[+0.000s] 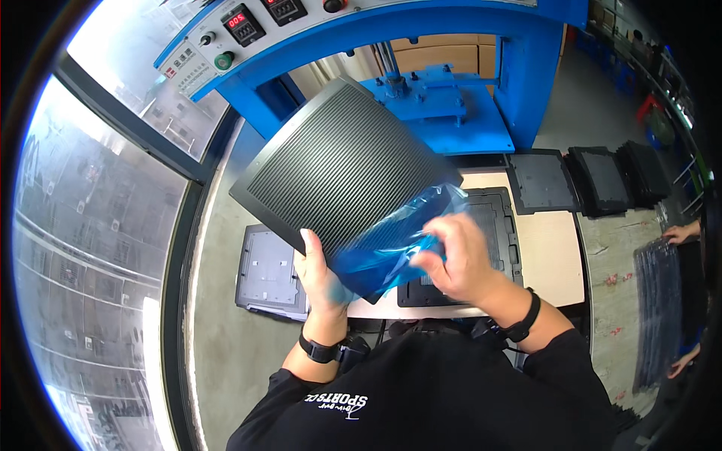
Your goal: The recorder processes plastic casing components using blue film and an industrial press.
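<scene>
My left hand (320, 282) grips the near edge of a dark ribbed panel (346, 158), thumb on the ribbed face, and holds it tilted up in front of me. A shiny blue transparent film (380, 252) hangs loose over the panel's near right edge, partly lifted off. My right hand (462, 259) is closed on the film, thumb and fingers pinching its right part, a little smeared by motion. Beneath that hand a black frame-like tray (496, 225) lies on the pale table (553, 263), partly hidden.
A blue press (519, 90) with a control panel stands beyond the table. Dark flat panels (541, 180) are lined up at right. A grey panel (267, 267) lies lower left, beside a window wall. At far right, another person's hand (682, 233) holds a dark filmy stack (656, 316).
</scene>
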Action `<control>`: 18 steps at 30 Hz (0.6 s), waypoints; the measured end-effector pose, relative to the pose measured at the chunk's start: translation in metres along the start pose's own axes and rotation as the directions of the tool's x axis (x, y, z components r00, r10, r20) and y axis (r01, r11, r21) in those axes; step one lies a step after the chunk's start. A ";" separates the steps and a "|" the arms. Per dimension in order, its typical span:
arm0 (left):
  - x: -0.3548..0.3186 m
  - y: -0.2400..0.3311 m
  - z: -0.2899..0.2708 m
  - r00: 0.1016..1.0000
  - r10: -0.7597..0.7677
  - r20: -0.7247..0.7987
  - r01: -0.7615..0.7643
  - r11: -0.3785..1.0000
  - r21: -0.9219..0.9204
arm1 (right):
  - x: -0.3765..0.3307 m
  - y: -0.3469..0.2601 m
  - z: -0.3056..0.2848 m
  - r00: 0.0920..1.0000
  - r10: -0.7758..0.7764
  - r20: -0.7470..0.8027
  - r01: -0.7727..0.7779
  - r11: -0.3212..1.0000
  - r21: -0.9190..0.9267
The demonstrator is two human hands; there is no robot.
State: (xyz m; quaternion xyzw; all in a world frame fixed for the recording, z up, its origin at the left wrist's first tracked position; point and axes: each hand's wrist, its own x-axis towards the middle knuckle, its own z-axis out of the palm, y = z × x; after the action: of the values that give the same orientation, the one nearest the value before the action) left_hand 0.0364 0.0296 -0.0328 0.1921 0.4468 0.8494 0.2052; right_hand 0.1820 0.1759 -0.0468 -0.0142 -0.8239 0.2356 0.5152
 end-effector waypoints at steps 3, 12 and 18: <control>0.004 -0.003 0.023 0.995 0.065 0.071 -0.067 0.997 0.026 | 0.002 0.003 -0.021 0.986 0.060 0.154 -0.024 0.974 -0.224; 0.010 0.001 0.001 0.984 0.163 0.064 -0.173 0.965 0.195 | -0.106 0.015 -0.154 0.843 0.511 -0.170 -0.518 0.681 -0.518; 0.021 -0.006 0.010 0.998 0.049 0.049 -0.064 0.923 0.379 | -0.376 -0.034 -0.117 -0.274 0.961 0.037 -0.962 -0.274 -0.011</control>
State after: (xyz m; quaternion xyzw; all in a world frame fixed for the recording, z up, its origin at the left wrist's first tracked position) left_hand 0.0245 0.0503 -0.0298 0.2574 0.5930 0.7484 0.1484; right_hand 0.4658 0.0890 -0.3078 -0.6567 -0.4903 0.5625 0.1096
